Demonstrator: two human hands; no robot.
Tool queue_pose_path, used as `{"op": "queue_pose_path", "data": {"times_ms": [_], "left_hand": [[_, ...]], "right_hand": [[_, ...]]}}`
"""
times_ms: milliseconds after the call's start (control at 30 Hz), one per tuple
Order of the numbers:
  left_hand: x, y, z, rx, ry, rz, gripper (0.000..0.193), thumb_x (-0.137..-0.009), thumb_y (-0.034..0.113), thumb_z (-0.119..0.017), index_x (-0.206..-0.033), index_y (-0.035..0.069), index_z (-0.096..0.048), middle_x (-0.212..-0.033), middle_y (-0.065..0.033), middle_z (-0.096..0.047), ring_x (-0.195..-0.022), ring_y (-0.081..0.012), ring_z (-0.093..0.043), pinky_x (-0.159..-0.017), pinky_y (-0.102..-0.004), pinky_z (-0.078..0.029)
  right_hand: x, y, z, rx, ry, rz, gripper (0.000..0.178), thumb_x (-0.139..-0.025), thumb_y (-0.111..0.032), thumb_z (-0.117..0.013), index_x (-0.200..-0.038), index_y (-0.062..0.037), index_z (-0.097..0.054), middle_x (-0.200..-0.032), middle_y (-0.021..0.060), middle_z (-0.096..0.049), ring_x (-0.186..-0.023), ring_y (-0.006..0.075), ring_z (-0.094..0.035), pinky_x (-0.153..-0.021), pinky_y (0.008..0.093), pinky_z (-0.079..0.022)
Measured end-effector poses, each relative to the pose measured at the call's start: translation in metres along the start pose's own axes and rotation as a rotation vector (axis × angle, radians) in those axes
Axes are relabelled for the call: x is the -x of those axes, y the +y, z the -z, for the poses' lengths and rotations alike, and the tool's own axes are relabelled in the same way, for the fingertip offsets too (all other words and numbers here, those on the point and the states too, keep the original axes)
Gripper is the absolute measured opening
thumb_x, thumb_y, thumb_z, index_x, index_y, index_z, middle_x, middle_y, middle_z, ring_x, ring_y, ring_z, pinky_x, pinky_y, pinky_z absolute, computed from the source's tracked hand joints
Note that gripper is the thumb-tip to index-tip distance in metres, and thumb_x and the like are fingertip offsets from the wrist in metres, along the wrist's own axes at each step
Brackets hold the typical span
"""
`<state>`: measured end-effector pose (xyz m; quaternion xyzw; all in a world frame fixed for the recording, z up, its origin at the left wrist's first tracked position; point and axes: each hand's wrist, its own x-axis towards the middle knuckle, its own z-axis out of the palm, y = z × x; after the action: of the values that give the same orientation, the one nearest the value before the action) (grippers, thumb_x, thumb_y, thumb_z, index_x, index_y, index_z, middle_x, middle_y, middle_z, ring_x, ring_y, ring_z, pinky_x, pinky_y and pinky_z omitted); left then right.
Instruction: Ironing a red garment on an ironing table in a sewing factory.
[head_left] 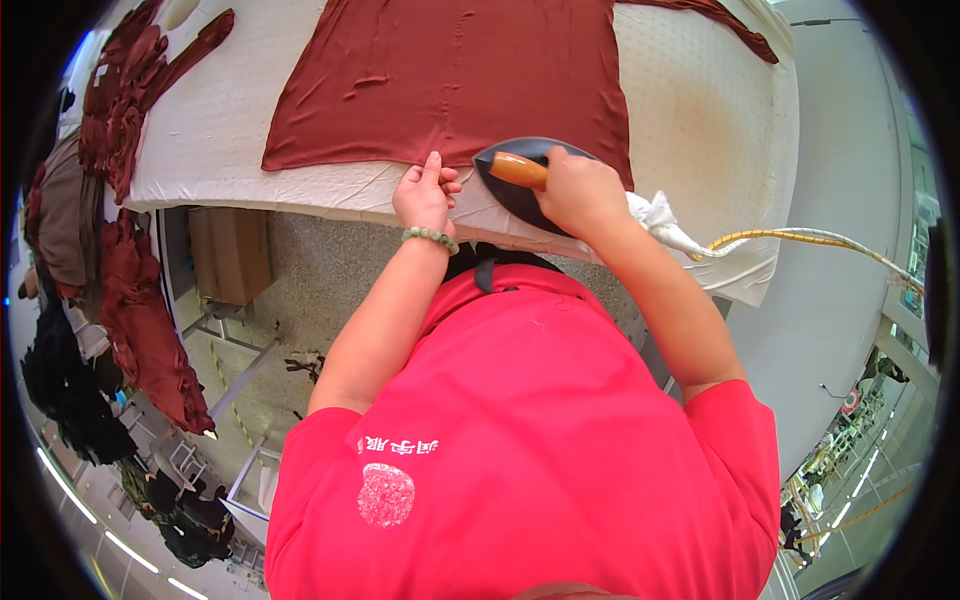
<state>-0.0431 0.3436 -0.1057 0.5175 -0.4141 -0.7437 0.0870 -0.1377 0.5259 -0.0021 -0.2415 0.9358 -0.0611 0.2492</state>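
A dark red knit garment [450, 85] lies spread on a padded, white-covered ironing table [690, 130], its hem along the near edge. My right hand [583, 195] is wrapped round the orange-brown wooden handle of a dark iron [522, 205]. The iron's tip points left, and its body rests at the near edge beside the hem. My left hand [424, 198], with a beaded bracelet on the wrist, is at the middle of the hem. Its fingers are curled and the thumb tip meets the fabric edge; the fingertips behind it are partly hidden.
A white and yellow hose [790, 235] runs from the iron to the right, with white cloth [660, 220] wrapped near it. More dark red garments [145, 310] hang and lie at the left. A cardboard box [232, 255] stands under the table, near a metal frame [240, 375].
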Motion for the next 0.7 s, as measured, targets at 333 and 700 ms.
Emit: {"op": "queue_pose_path", "data": {"times_ms": [333, 700], "left_hand": [[0.004, 0.010, -0.003, -0.049, 0.010, 0.022, 0.026, -0.100, 0.028, -0.073, -0.089, 0.008, -0.060, -0.071, -0.0038, -0.068, -0.050, -0.0092, -0.058, -0.040, -0.0219, -0.037], [-0.114, 0.147, 0.182, -0.968, 0.361, -0.990, 0.045, -0.094, 0.039, -0.079, -0.116, 0.003, -0.066, -0.090, -0.0059, -0.071, -0.065, -0.0092, -0.061, -0.055, -0.0252, -0.047]], "right_hand": [[-0.013, -0.030, 0.001, 0.017, 0.001, 0.067, 0.038, -0.090, -0.032, -0.069, -0.108, 0.0005, -0.063, -0.086, 0.0212, -0.076, -0.082, 0.0389, -0.076, -0.073, 0.0496, -0.060], [0.015, 0.005, -0.007, -0.027, 0.058, -0.167, 0.059, -0.091, -0.045, -0.074, -0.132, -0.0045, -0.062, -0.097, 0.0230, -0.075, -0.092, 0.0424, -0.073, -0.080, 0.0508, -0.058]]}}
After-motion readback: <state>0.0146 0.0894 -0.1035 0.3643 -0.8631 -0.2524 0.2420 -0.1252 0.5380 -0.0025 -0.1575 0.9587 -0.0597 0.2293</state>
